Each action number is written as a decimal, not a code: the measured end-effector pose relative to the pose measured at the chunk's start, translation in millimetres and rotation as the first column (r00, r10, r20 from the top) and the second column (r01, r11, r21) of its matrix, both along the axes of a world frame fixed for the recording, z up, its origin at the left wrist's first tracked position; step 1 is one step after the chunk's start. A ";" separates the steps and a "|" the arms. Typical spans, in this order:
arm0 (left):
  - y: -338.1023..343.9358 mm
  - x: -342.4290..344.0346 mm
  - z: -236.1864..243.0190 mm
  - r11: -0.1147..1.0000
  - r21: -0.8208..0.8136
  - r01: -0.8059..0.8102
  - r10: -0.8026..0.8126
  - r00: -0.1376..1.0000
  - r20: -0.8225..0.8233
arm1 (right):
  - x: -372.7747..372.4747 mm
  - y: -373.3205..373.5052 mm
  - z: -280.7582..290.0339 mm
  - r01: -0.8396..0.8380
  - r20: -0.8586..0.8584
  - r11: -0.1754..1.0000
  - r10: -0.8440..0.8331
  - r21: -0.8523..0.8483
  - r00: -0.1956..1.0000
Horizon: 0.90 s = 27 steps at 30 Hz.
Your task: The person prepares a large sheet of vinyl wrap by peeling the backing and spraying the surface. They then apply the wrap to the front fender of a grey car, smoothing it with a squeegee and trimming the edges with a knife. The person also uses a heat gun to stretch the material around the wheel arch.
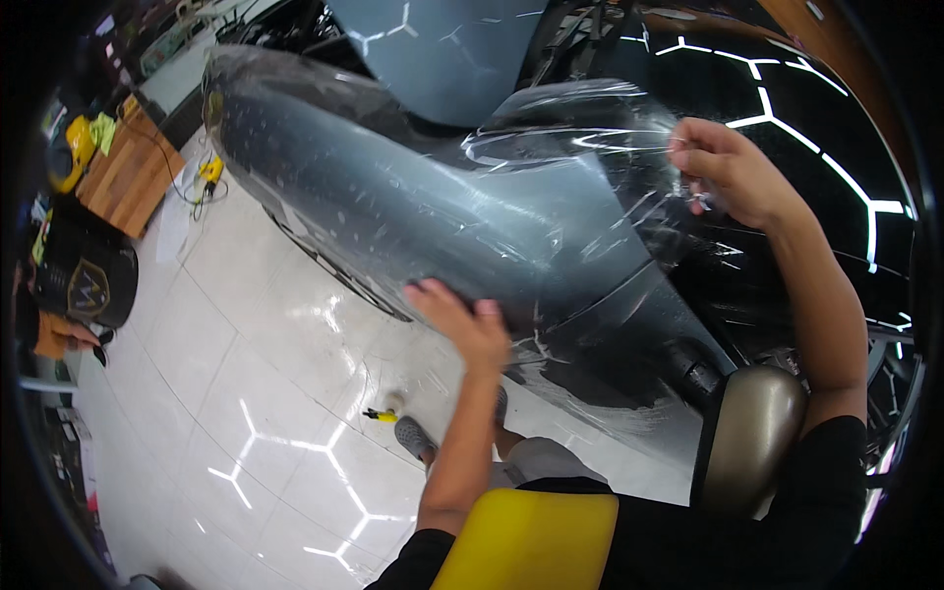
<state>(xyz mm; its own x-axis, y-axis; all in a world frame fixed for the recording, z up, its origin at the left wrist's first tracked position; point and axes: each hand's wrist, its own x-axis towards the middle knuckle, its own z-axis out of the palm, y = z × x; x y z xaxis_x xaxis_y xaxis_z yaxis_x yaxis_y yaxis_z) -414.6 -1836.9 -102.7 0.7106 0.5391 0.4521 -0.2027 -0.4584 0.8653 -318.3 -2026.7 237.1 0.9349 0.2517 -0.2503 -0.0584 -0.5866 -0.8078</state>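
Note:
A grey-blue car fender (374, 187) stretches across the middle, with a sheet of clear film (565, 128) lying loosely over it. Small spots or bubbles show through the film toward the fender's far left end. My right hand (728, 172) is closed on the film's bunched edge, holding it raised above the dark windshield side. Against the fender's lower side rests my left hand (464, 323), fingers spread and holding nothing. Wrinkled film (600, 393) hangs over the door area just right of that hand.
Close to my right arm juts a bronze side mirror (752, 438). The raised hood (442, 59) stands beyond the fender. On the tiled floor (226, 364) are a bottle with a yellow sprayer (382, 415), a wooden box (128, 177) and a black bin (88, 265). Another person's foot shows far left.

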 end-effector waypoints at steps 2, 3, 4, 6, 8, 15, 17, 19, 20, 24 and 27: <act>-44.0 -21.1 32.7 0.986 0.168 0.007 -0.009 1.000 0.012 | -21.9 6.6 5.5 -0.034 0.026 0.999 0.035 -0.029 0.999; -56.5 -27.7 50.4 0.967 0.251 0.031 -0.036 0.999 0.012 | -24.4 13.4 8.0 -0.060 0.043 0.998 0.061 -0.031 0.997; -73.1 -31.0 65.1 0.954 0.274 0.124 -0.123 0.992 -0.019 | -25.9 19.6 10.8 -0.074 0.055 0.996 0.077 -0.053 0.995; -69.7 -34.9 79.2 0.923 0.297 0.245 -0.241 0.969 -0.051 | -28.2 28.7 12.6 -0.095 0.074 0.992 0.102 -0.085 0.992; -53.1 -20.3 88.4 0.891 0.309 0.332 -0.345 0.939 -0.014 | -13.9 4.2 2.7 -0.024 0.120 0.982 0.047 -0.186 0.992; -67.6 0.9 137.8 0.858 0.415 0.304 -0.286 0.952 -0.107 | 26.2 -19.6 -24.5 0.036 -0.003 0.986 -0.037 -0.162 0.999; -84.1 2.0 143.4 0.823 0.393 0.409 -0.428 0.903 -0.042 | 25.8 -17.1 -28.3 0.018 -0.053 1.000 -0.018 0.003 0.998; -93.9 -0.7 139.4 0.779 0.392 0.489 -0.552 0.832 0.060 | 16.2 -14.3 -32.7 0.116 -0.066 0.991 -0.112 0.066 0.992; -83.2 -7.5 126.4 0.865 0.298 0.403 -0.457 0.879 0.139 | 9.1 -12.5 -33.2 0.165 -0.073 0.982 -0.158 0.097 0.985; -20.1 -12.5 44.5 0.977 0.213 0.019 -0.024 0.999 0.022 | -27.7 -26.9 -29.7 0.100 -0.168 0.995 -0.094 0.028 0.981; -46.1 -26.5 14.3 0.982 0.186 -0.013 -0.005 0.996 0.093 | -31.5 -26.8 -22.0 0.107 -0.152 0.994 -0.110 -0.030 0.982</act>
<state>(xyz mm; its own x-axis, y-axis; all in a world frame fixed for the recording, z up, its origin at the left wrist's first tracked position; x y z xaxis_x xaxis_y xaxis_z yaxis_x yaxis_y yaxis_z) -441.2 -1883.1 -88.4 0.6588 0.4421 0.6087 -0.2761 -0.6106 0.7422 -349.8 -2053.5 215.2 0.9065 0.1438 -0.3970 -0.2448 -0.5871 -0.7716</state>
